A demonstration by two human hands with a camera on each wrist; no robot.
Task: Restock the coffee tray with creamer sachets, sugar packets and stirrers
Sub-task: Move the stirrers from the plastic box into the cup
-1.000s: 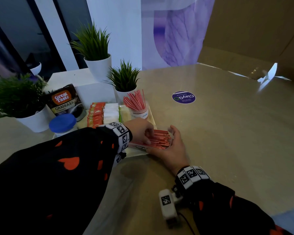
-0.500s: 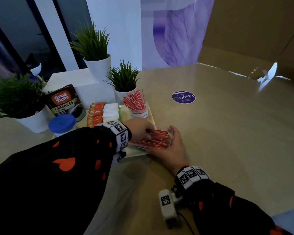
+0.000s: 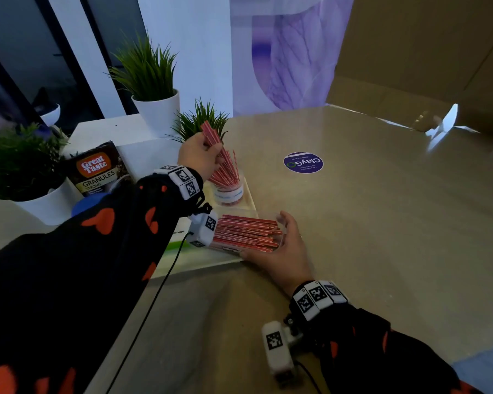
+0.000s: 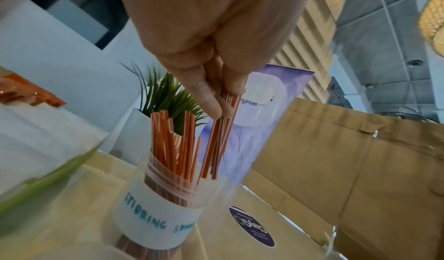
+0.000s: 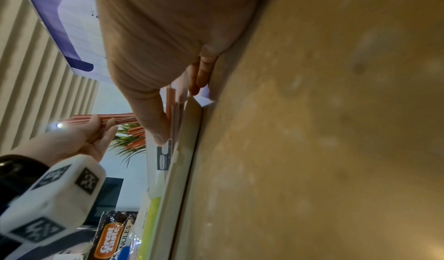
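Far left, a potted plant (image 3: 17,163) in a white pot stands on the tan counter (image 3: 382,223), w/ a "Great Taste Granules" coffee pouch (image 3: 97,169) leaning just beside it and a blue lid (image 3: 83,206) partly hidden behind the black, red-heart sleeve. Behind them a taller plant (image 3: 148,81) sits on a white riser; a smaller plant (image 3: 202,120) stands just behind the stirrer jar.

Center: the left hand (image 3: 199,157) is raised over the clear jar (image 3: 228,191), labeled "STIRRING S…" in the left wrist view, thumb and fingers pinching a small bundle of red-and-white stirrers (image 4: 221,131). The bundle's lower ends hang at the jar's mouth, beside the stirrers already standing inside. The jar stands at the far right corner of the tray (image 3: 199,260), a pale tray w/ a green strip. Orange sachets (image 4: 28,93) show at the left edge of the wrist view; whether they lie in a tray compartment can't be told.

Right of center: the right hand (image 3: 279,251) steadies a clear box of loose stirrers (image 3: 245,233) at the tray's near right corner, thumb along the box's near side and fingers curved round its far end, per the head view. The box lies flat, stirrers running left-right.

Further right, a round purple "ClayGo" sticker (image 3: 303,162) lies on the counter, well apart from the tray. Brown cardboard (image 3: 424,52) rises at the far right.
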